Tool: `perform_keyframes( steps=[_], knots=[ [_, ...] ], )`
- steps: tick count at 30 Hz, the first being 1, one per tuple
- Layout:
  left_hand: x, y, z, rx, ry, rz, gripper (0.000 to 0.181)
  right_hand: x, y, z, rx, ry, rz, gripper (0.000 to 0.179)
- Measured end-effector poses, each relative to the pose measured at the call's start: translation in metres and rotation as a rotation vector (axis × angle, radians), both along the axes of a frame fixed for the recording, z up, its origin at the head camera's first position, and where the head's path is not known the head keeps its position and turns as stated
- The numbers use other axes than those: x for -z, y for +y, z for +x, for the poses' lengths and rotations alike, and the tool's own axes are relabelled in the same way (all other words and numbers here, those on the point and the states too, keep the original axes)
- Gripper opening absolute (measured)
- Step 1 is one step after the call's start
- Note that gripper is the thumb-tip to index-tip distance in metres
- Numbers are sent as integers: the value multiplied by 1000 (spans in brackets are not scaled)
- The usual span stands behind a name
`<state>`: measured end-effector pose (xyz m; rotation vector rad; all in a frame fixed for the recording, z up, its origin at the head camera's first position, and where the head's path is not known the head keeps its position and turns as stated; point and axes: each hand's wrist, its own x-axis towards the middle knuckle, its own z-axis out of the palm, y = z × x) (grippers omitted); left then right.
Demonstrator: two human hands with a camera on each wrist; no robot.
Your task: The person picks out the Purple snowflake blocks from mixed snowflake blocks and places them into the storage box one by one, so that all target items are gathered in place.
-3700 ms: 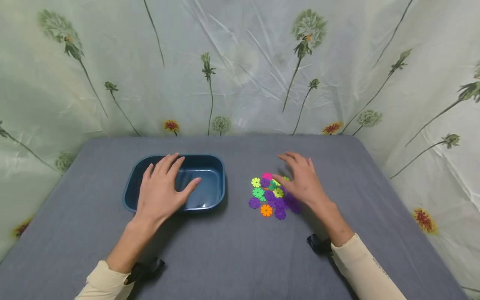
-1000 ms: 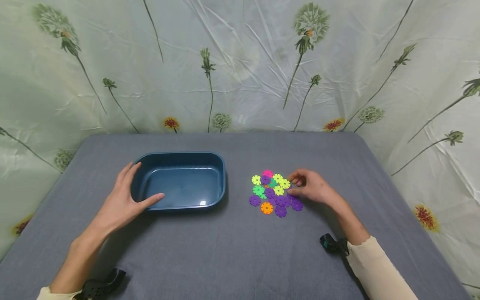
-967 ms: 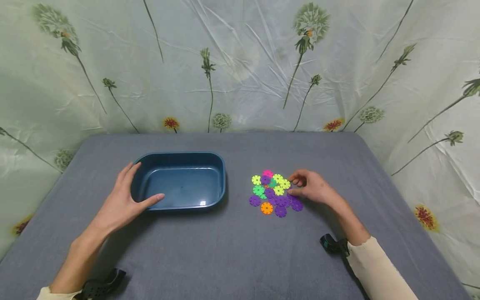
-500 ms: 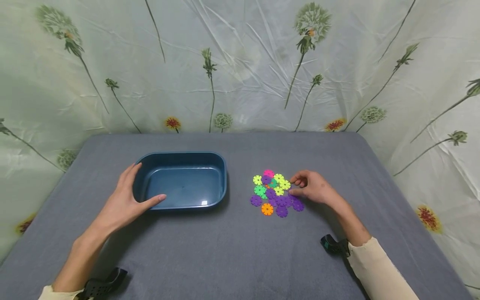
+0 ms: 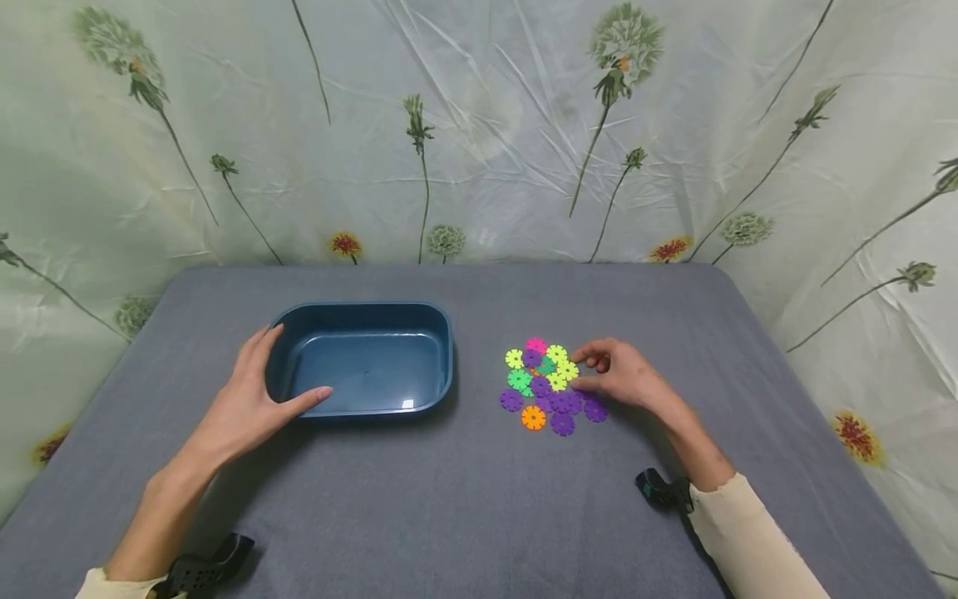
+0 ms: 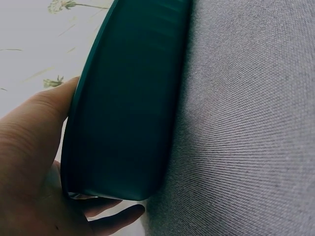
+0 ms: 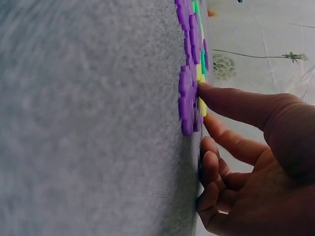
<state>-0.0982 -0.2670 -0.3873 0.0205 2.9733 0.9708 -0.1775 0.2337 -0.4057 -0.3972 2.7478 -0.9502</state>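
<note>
My left hand [image 5: 243, 408] holds the left end of a dark blue plastic bin [image 5: 367, 374], thumb over the near rim and fingers around the outer left side. In the left wrist view, the thumb meets the edge of the bin [image 6: 123, 103] and the other fingers wrap its corner. My right hand [image 5: 627, 374] is at the right side of a pile of flat plastic snowflake discs, pinching a yellow snowflake disc [image 5: 567, 371] between thumb and index finger. Its other fingers are curled in. Purple discs [image 7: 186, 98] lie beside the thumb in the right wrist view.
The pile also has an orange disc [image 5: 534, 418], a pink disc [image 5: 536, 345], green discs [image 5: 519, 379] and several purple discs [image 5: 563, 423], some overlapping. All rest on a grey cloth-covered table [image 5: 449, 507]. A dandelion-print curtain [image 5: 494, 133] hangs behind the table.
Since the oldest frame, my left hand has gone from above the bin to its left end, and my right hand has lowered to the discs. Lately the right hand shifted slightly left.
</note>
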Motion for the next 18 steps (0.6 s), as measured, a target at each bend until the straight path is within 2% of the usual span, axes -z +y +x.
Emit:
perform_keyframes(
  steps=[6, 11, 18],
  knots=[
    [0, 0, 0, -2, 5, -4, 118, -2, -4, -1, 19, -41, 17, 36],
    [0, 1, -1, -8, 6, -9, 117, -1, -5, 0, 41, -62, -22, 36],
    [0, 0, -1, -12, -3, -9, 118, 2, -7, 2, 86, -12, -68, 30]
  ],
)
